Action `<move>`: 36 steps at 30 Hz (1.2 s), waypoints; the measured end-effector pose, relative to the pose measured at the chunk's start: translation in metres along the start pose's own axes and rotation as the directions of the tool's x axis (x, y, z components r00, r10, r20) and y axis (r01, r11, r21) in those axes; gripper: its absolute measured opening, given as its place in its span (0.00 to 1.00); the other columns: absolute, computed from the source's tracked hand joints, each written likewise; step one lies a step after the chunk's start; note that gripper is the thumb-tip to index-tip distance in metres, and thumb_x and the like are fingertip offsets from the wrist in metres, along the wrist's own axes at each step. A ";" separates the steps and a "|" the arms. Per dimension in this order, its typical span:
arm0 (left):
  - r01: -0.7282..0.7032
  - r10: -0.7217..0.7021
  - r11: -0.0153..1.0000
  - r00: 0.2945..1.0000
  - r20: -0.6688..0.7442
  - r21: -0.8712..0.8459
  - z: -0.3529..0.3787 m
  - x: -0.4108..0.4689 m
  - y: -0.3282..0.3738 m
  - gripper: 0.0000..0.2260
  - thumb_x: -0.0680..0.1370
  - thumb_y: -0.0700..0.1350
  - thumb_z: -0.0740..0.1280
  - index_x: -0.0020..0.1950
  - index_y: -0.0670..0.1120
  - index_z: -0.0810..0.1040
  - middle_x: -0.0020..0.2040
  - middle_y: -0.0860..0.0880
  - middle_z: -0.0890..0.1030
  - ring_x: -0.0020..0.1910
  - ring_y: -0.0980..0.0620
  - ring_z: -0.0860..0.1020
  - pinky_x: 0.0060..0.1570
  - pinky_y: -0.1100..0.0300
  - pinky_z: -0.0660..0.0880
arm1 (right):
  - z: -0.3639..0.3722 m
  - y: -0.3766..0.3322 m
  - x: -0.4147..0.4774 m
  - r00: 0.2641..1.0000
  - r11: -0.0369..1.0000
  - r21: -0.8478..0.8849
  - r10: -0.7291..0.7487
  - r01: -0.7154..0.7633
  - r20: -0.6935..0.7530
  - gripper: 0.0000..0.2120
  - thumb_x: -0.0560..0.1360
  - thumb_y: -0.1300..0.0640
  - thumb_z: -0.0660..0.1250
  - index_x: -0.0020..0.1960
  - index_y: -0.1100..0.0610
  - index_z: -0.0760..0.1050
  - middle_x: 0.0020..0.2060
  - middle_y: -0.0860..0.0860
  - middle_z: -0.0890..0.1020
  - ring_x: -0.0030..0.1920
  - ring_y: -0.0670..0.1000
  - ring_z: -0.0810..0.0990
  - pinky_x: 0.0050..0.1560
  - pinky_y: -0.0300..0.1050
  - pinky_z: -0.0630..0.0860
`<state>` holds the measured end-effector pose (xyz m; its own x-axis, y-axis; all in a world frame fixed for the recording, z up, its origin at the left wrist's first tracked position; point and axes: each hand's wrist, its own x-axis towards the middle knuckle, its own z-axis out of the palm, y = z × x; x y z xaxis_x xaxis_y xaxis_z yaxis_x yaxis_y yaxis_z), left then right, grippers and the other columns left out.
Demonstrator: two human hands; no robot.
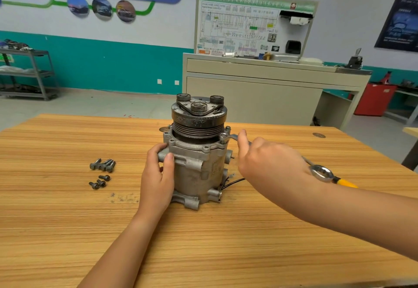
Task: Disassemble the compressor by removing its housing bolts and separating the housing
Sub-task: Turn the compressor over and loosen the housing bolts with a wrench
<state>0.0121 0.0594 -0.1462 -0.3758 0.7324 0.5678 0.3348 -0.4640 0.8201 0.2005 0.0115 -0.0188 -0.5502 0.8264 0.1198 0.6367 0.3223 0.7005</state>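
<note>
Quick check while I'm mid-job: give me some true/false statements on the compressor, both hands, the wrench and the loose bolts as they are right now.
1. The compressor stands upright on the table with its pulley on top. True.
2. The left hand holds the wrench. False: it grips the compressor's left side; the right hand holds the wrench.
3. The wrench's head sits at a bolt on the upper right of the housing. True.
4. The loose bolts lie in a tray. False: they lie directly on the table, left of the compressor.
</note>
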 end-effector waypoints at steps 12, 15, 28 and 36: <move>0.016 -0.016 1.000 1.000 0.025 -0.006 -0.001 0.001 -0.001 0.12 0.79 0.54 0.57 0.62 0.57 0.66 0.54 0.64 0.73 0.52 0.74 0.71 0.42 0.80 0.66 | 0.092 0.069 0.051 0.754 0.960 0.148 -0.085 0.236 -0.652 0.24 0.60 0.75 0.74 0.55 0.68 0.78 0.39 0.61 0.83 0.33 0.57 0.81 0.30 0.50 0.80; 0.015 -0.015 1.000 1.000 0.023 -0.001 -0.002 0.002 -0.001 0.14 0.76 0.57 0.55 0.61 0.59 0.65 0.54 0.66 0.72 0.52 0.75 0.70 0.43 0.80 0.66 | 0.102 0.051 0.080 0.647 0.947 0.269 0.095 0.176 -0.757 0.13 0.64 0.74 0.73 0.47 0.66 0.81 0.40 0.58 0.84 0.40 0.55 0.83 0.51 0.64 0.75; 0.002 -0.002 1.000 1.000 0.022 0.009 -0.002 0.001 -0.002 0.12 0.78 0.55 0.56 0.61 0.57 0.66 0.55 0.64 0.72 0.53 0.74 0.70 0.44 0.80 0.66 | 0.031 0.030 -0.006 0.908 0.880 0.441 0.316 -0.174 -0.273 0.25 0.79 0.56 0.56 0.74 0.48 0.53 0.34 0.48 0.75 0.29 0.53 0.73 0.24 0.40 0.62; 0.026 -0.026 1.000 0.999 0.036 0.014 -0.002 0.002 -0.001 0.13 0.78 0.55 0.56 0.62 0.57 0.66 0.56 0.65 0.72 0.54 0.74 0.70 0.45 0.79 0.67 | 0.007 0.021 -0.001 0.968 0.934 0.257 0.247 -0.248 0.038 0.33 0.76 0.65 0.55 0.75 0.51 0.41 0.30 0.49 0.63 0.27 0.49 0.61 0.23 0.42 0.57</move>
<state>0.0093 0.0605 -0.1455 -0.3533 0.7615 0.5434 0.3368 -0.4384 0.8333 0.2185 0.0207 -0.0091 -0.3552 0.8972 0.2623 0.8702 0.2148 0.4435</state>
